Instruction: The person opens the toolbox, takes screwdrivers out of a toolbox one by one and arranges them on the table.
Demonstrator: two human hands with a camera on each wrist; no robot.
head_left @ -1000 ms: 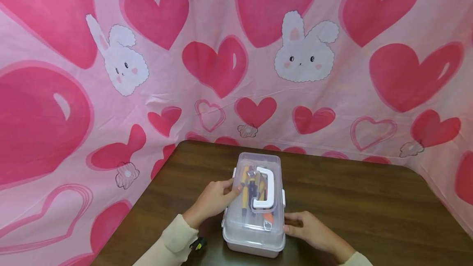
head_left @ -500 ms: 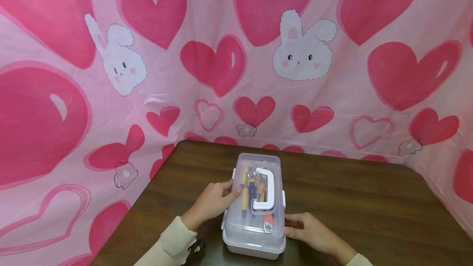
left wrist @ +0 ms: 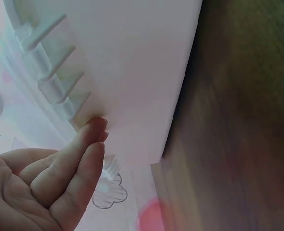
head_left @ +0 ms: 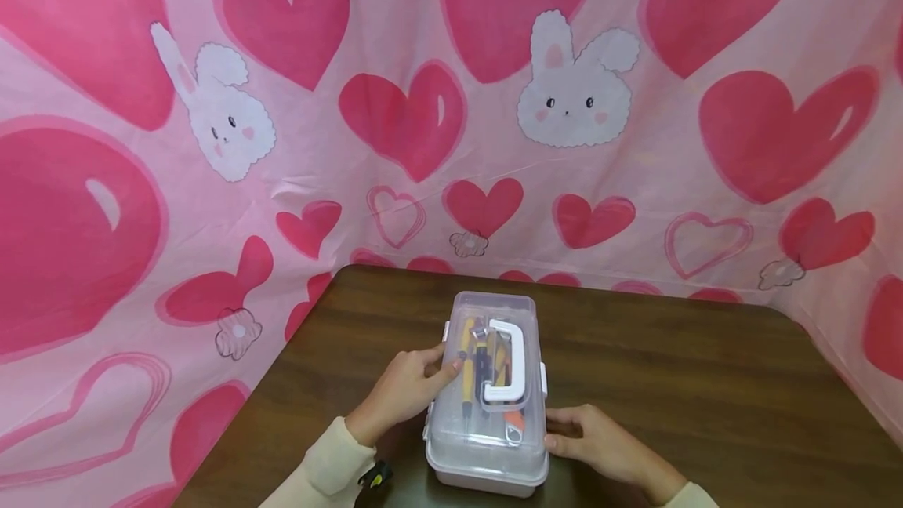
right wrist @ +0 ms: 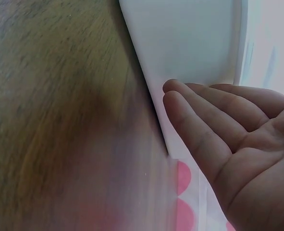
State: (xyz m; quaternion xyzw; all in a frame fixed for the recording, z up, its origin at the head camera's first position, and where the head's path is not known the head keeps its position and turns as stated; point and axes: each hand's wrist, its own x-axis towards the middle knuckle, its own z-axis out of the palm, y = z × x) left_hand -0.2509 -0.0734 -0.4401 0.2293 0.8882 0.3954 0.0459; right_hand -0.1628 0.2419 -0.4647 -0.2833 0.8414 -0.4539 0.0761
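A translucent lidded toolbox [head_left: 487,433] with a white carry handle [head_left: 518,359] stands on the table, its lid down. Through the lid show yellow-and-black handled tools [head_left: 468,382] and an orange-ended piece [head_left: 515,426]. My left hand [head_left: 402,390] lies along the left side, thumb at the lid's edge. In the left wrist view its fingertips touch the box wall below the hinge-like ribs [left wrist: 57,62]. My right hand [head_left: 600,441] is at the right side near the front corner. Its fingers, nearly straight in the right wrist view, lie against the white wall [right wrist: 190,43].
The dark wooden table [head_left: 656,367] extends to both sides and behind the box. A small black-and-yellow object [head_left: 375,477] is beside the left sleeve, partly hidden. Pink heart-and-rabbit cloth [head_left: 487,139] hangs around the table's back and sides.
The backdrop has shifted slightly up and left in the head view. Both hands keep their places on the toolbox, which appears to have moved very little.
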